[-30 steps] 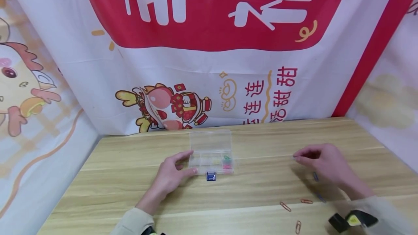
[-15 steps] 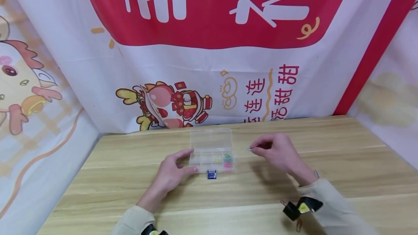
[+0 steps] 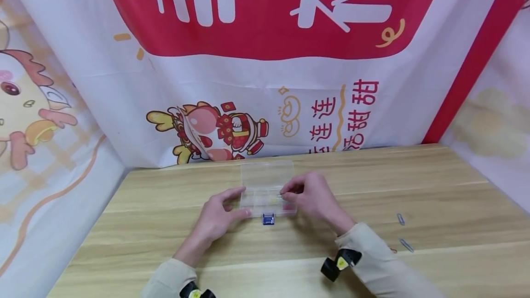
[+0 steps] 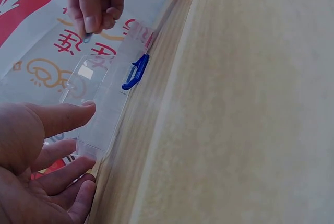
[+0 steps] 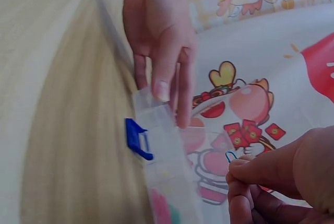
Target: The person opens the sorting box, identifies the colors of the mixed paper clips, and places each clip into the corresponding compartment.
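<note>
A clear plastic compartment box (image 3: 261,201) stands on the table with its lid (image 3: 265,174) raised at the back and a blue latch (image 3: 268,219) at the front. My left hand (image 3: 217,215) holds the box's left end, thumb at the front and fingers towards the back. Over the right part of the box, my right hand (image 3: 314,199) pinches a blue paper clip (image 5: 230,155) between thumb and forefinger. Pink pieces (image 5: 162,208) and green pieces (image 5: 175,215) show through the box wall in the right wrist view. Something yellow (image 3: 274,201) lies in another compartment.
Two blue paper clips (image 3: 400,219) (image 3: 406,245) lie on the wooden table (image 3: 463,197) to the right. Beside the right sleeve (image 3: 372,252) peeks part of a red clip (image 3: 393,250). Printed cloth (image 3: 265,82) hangs behind the table.
My right hand has travelled left from the loose clips on the right to above the box, carrying its clip. The left hand has stayed at the box's left end.
</note>
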A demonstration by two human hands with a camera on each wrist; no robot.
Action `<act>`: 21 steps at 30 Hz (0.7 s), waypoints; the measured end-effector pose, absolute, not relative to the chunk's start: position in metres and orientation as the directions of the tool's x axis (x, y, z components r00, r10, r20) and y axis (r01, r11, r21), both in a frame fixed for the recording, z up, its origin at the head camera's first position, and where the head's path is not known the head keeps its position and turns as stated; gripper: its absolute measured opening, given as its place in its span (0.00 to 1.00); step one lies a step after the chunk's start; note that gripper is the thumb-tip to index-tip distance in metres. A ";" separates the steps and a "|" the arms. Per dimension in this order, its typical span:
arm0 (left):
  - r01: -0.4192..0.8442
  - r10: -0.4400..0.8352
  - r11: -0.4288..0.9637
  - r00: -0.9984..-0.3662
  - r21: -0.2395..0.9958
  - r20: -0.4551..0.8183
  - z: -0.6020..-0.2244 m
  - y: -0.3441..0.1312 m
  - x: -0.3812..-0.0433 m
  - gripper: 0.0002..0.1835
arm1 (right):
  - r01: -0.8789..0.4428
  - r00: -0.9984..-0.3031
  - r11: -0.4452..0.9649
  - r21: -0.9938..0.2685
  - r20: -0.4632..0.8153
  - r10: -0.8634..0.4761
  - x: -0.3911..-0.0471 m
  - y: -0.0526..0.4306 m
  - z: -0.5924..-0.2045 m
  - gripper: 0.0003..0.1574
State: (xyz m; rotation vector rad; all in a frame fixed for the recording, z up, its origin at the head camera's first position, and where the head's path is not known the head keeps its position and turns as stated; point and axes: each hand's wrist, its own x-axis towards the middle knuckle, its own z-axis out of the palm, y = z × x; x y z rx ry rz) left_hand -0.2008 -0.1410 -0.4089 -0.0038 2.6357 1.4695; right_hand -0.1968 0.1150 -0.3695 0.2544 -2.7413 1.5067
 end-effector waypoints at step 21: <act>-0.081 0.054 0.509 -0.991 0.857 -0.126 -0.408 -0.141 -0.201 0.34 | -0.145 -0.984 0.593 -0.792 0.052 -0.171 -0.195 0.100 -0.389 0.09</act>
